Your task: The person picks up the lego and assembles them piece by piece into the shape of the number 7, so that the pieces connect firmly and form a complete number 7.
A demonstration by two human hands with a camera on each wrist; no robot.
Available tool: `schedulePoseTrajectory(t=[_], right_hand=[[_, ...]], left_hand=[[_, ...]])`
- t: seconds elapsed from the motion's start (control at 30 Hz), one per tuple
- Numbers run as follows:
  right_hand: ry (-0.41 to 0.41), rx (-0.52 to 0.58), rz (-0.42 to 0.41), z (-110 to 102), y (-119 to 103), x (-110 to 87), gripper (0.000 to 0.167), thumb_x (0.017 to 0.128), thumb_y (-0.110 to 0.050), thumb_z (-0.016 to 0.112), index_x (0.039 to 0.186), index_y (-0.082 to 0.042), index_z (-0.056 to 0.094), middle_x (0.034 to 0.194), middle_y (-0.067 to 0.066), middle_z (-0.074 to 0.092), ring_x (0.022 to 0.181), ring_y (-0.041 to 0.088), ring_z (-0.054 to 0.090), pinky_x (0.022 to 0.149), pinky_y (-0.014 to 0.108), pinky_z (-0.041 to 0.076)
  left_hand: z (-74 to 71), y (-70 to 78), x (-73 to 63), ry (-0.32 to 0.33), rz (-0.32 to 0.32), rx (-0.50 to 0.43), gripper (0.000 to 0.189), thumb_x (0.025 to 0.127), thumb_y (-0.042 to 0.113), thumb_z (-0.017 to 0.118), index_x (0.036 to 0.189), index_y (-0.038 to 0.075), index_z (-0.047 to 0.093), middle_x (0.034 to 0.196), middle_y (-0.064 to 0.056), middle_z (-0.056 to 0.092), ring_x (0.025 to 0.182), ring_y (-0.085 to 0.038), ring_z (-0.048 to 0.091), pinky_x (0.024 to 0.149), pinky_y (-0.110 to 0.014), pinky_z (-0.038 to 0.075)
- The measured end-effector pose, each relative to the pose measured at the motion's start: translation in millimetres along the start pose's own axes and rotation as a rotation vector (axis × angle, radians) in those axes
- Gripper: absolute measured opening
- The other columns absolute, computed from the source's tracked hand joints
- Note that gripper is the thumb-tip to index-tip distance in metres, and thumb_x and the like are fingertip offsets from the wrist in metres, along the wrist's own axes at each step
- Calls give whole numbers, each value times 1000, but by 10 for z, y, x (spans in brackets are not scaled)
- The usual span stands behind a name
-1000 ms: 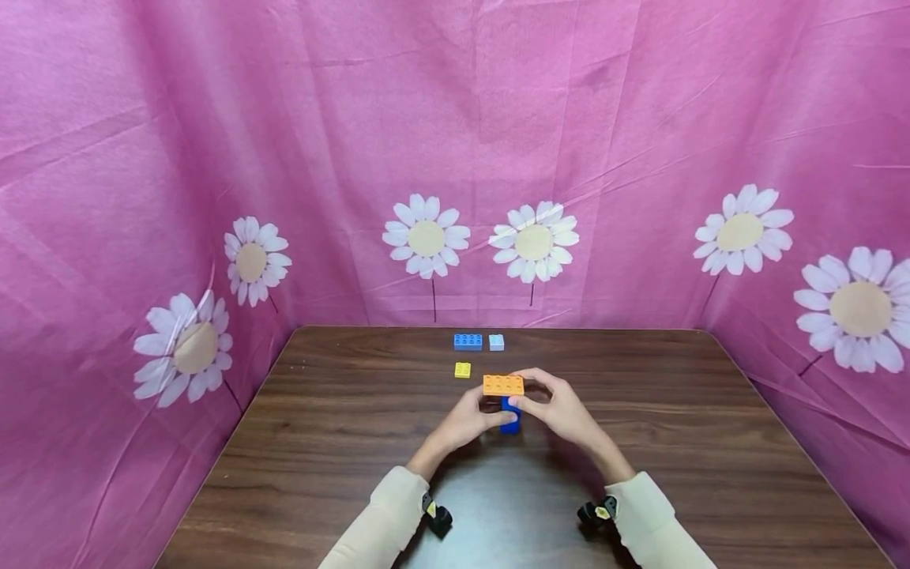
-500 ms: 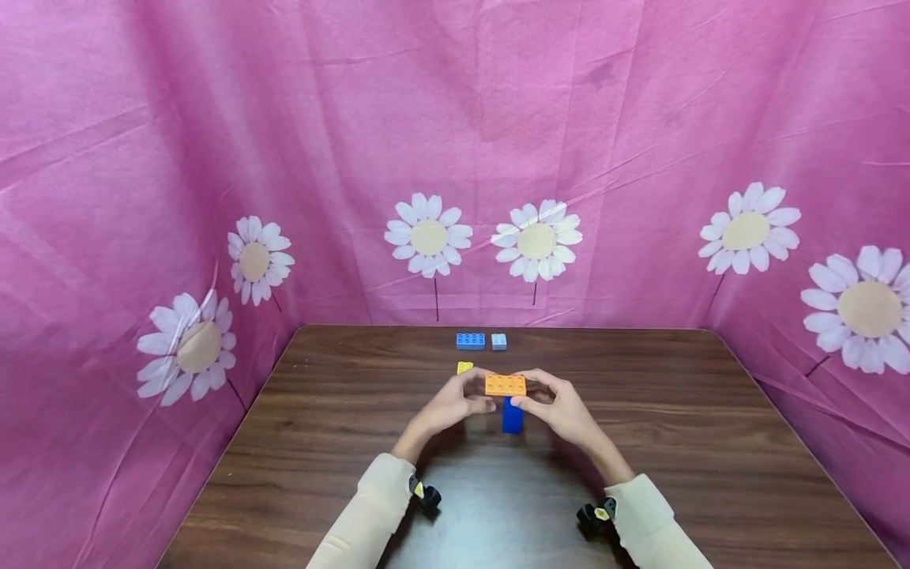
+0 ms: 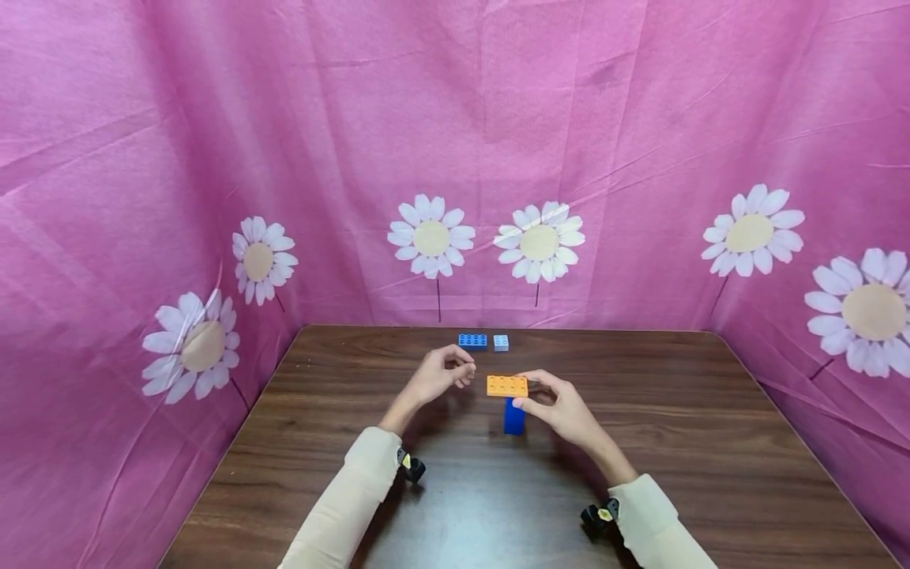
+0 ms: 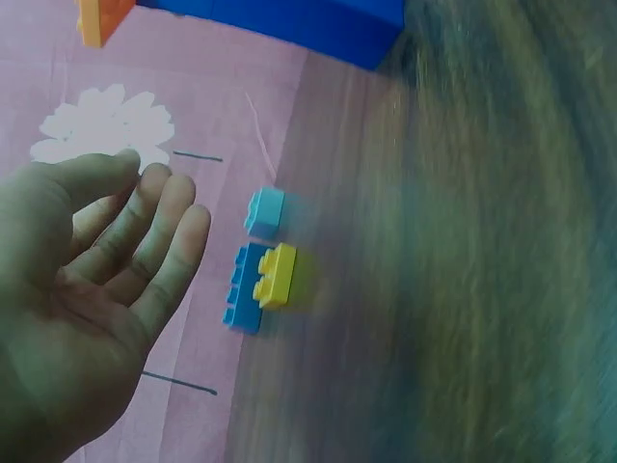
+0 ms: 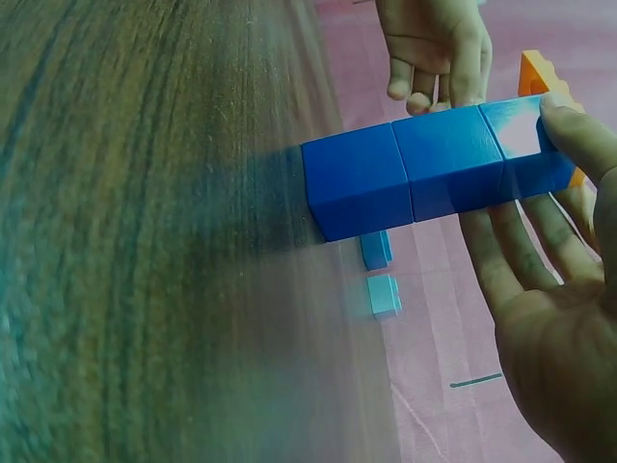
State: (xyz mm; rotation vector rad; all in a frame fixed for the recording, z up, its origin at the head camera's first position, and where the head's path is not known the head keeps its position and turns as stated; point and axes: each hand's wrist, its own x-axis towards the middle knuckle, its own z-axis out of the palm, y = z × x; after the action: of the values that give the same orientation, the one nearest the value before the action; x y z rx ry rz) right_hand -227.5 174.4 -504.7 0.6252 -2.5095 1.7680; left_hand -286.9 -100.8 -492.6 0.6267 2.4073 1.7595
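Three dark blue bricks stacked into a tower [image 5: 448, 159] stand on the table, with an orange brick [image 3: 506, 386] across the top, jutting out to the left. My right hand [image 3: 565, 412] grips the tower near its upper end, its thumb on the top blue brick and fingers behind. To the left of the tower, my left hand [image 3: 430, 379] hangs in the air with loosely bent fingers and nothing between them. A small yellow brick [image 4: 277, 276] lies ahead of it, hidden behind that hand in the head view.
At the table's far edge lie a long blue brick [image 3: 472, 341] and a small light blue brick [image 3: 501, 342]. A pink cloth [image 3: 483, 142] printed with white daisies rises behind the wooden table [image 3: 675, 442] and along both sides.
My left hand has let go of the stack and moved left and away from me, over the yellow brick in the head view. My right hand stays on the tower.
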Motion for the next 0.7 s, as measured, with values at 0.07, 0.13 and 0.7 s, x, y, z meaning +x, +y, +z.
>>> schedulePoseTrajectory(t=[0.07, 0.13, 0.7], right_hand=[[-7, -12, 3, -1, -3, -1, 41, 96, -20, 82, 132, -7, 69, 125, 15, 72, 110, 17, 71, 93, 19, 58], [-9, -21, 12, -2, -17, -1, 41, 95, -21, 82, 132, -8, 69, 126, 14, 73, 112, 18, 71, 94, 20, 58], [-8, -75, 23, 6, -30, -17, 44, 95, -23, 83, 135, -12, 67, 127, 12, 73, 117, 25, 69, 96, 23, 56]], left_hand=[[-34, 1, 23, 20, 1, 52, 12, 104, 6, 68, 108, -5, 71, 95, -29, 74, 81, -45, 73, 74, -46, 66], [-64, -4, 47, 38, 2, 97, 12, 104, 7, 67, 105, -4, 72, 91, -28, 74, 78, -40, 73, 73, -46, 65], [-173, -155, 211, 13, 59, 513, 14, 101, 4, 66, 111, 0, 75, 113, -13, 74, 103, -26, 71, 97, -42, 58]])
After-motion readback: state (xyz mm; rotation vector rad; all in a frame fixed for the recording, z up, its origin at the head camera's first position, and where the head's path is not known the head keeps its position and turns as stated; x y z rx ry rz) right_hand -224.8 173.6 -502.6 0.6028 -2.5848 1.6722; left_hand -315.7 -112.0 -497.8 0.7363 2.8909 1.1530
